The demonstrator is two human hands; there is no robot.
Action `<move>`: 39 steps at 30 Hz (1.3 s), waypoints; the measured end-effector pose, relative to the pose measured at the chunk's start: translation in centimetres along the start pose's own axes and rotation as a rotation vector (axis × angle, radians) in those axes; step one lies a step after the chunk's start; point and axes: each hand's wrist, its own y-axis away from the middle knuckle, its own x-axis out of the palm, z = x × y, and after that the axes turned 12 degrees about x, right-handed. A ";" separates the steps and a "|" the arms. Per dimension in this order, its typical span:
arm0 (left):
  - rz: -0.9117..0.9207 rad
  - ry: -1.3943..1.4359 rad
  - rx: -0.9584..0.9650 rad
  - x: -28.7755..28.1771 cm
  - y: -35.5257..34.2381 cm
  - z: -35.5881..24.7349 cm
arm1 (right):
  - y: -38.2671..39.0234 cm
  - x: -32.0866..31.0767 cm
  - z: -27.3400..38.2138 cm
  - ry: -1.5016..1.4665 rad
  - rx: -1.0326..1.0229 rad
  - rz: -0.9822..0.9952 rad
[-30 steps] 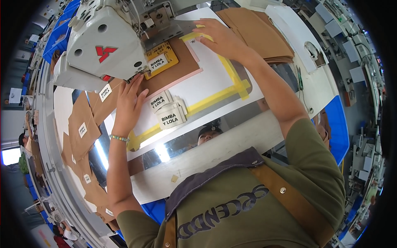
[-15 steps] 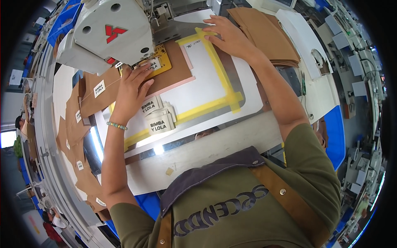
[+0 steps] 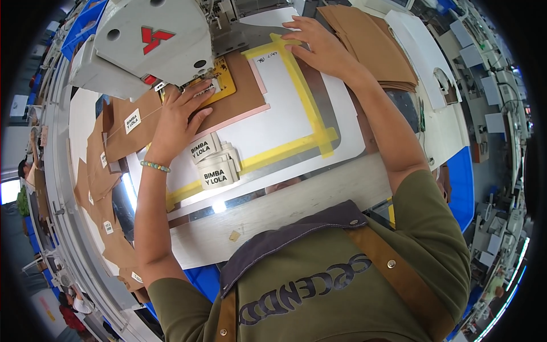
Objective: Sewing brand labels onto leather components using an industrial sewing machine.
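My left hand (image 3: 181, 117) lies flat with its fingers stretched over a brown fabric panel (image 3: 239, 105), the fingertips close under the head of a white sewing machine (image 3: 156, 43). A yellow template (image 3: 225, 82) with a white label in its opening rests on the panel beside those fingertips. Pink strips (image 3: 257, 77) border the panel on the white board (image 3: 282, 105), which is edged with yellow tape (image 3: 305, 94). My right hand (image 3: 322, 48) is open, thumb and fingers apart, at the far right corner of the tape. Two stacks of white labels (image 3: 216, 171) sit near my left wrist.
Brown panels with white labels (image 3: 88, 188) trail down the left side of the table. A pile of brown panels (image 3: 373, 51) lies at the far right, beside a white sheet (image 3: 419, 57) and thread snips (image 3: 422, 119). Blue bins (image 3: 460, 191) stand lower down.
The view has shifted slightly. My left fingers cover a little more of the white label in the yellow template; my right hand stays at the tape corner.
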 end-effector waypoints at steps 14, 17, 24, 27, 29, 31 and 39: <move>0.001 -0.019 0.039 0.0 -0.1 1.0 | -0.8 0.9 -0.5 -0.049 0.008 0.009; 0.094 0.043 -0.095 -0.1 -1.1 0.4 | -0.1 0.7 -0.9 -0.062 0.040 0.014; 0.030 -0.018 -0.059 0.4 -0.8 2.4 | 0.0 0.3 -0.4 -0.085 0.006 -0.017; 0.010 -0.018 -0.082 0.7 -0.7 2.6 | 0.3 0.4 -0.1 -0.143 -0.012 -0.016; 0.065 0.133 -0.259 0.7 -0.7 2.0 | 1.0 0.8 0.3 -0.176 0.001 0.005; 0.026 0.129 -0.244 0.1 1.1 3.9 | 0.2 1.0 2.8 -0.236 -0.152 0.055; -0.053 0.140 -0.191 -2.3 7.1 6.3 | 0.4 1.4 9.0 0.137 -0.382 0.239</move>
